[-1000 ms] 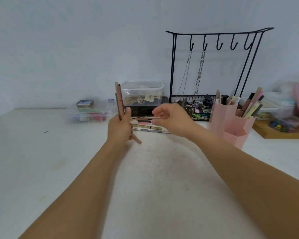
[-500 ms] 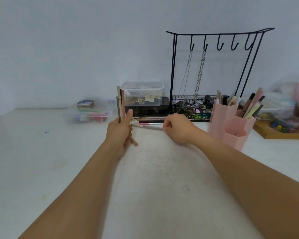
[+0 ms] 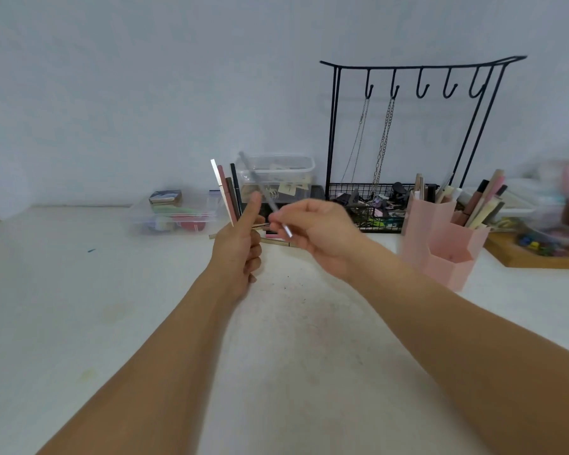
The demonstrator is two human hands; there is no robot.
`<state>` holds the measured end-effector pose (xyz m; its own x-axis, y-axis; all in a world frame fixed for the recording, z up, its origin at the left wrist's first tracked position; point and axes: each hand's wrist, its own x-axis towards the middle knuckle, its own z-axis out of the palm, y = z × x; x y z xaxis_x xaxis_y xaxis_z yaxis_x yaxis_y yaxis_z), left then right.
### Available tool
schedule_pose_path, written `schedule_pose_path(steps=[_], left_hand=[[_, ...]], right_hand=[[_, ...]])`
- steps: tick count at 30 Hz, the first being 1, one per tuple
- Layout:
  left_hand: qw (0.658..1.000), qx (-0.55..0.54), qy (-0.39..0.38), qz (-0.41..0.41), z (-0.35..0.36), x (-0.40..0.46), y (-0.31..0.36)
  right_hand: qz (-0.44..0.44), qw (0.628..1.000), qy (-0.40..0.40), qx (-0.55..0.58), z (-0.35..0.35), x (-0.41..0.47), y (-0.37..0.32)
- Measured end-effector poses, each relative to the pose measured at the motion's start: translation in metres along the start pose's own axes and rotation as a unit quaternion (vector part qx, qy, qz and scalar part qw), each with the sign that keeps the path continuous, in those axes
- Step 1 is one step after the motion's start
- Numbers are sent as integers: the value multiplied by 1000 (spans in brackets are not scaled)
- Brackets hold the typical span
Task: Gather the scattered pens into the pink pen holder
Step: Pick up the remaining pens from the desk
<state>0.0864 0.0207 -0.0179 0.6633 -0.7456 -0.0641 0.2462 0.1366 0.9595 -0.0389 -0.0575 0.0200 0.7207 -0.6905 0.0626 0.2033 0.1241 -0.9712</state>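
Observation:
My left hand [image 3: 240, 244] is raised over the white table and grips an upright bundle of several pens [image 3: 228, 192], thumb up beside them. My right hand [image 3: 319, 229] is just to its right, pinching one thin grey pen [image 3: 263, 192] that tilts up and left and looks blurred. A few more pens [image 3: 276, 242] lie flat on the table behind both hands, partly hidden. The pink pen holder [image 3: 440, 238] stands to the right with several pens sticking out of its back compartments.
A clear lidded box [image 3: 276, 174] and a low clear tray [image 3: 175, 215] sit at the back. A black wire jewellery stand [image 3: 414, 142] with hanging chains is behind the holder. A wooden board [image 3: 539, 254] with small tubs is at far right.
My right hand went down to the pens on the table, closed on one, and has lifted it toward my left hand. My left hand kept its bundle and barely moved.

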Motion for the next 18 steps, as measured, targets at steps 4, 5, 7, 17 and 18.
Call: schedule_pose_path(steps=[4, 5, 7, 17, 18], left_hand=[[999, 46, -13, 18, 0, 3, -2], [998, 59, -1, 13, 0, 3, -2], [997, 75, 36, 10, -1, 4, -1], [979, 57, 182, 69, -36, 21, 8], [977, 48, 195, 70, -39, 22, 9]], right_hand=[[-29, 998, -22, -52, 10, -2, 26], [-34, 997, -28, -56, 10, -3, 29], [-52, 993, -27, -98, 9, -1, 32], [-172, 830, -174, -501, 8, 0, 65], [-184, 806, -190, -530, 9, 0, 68]])
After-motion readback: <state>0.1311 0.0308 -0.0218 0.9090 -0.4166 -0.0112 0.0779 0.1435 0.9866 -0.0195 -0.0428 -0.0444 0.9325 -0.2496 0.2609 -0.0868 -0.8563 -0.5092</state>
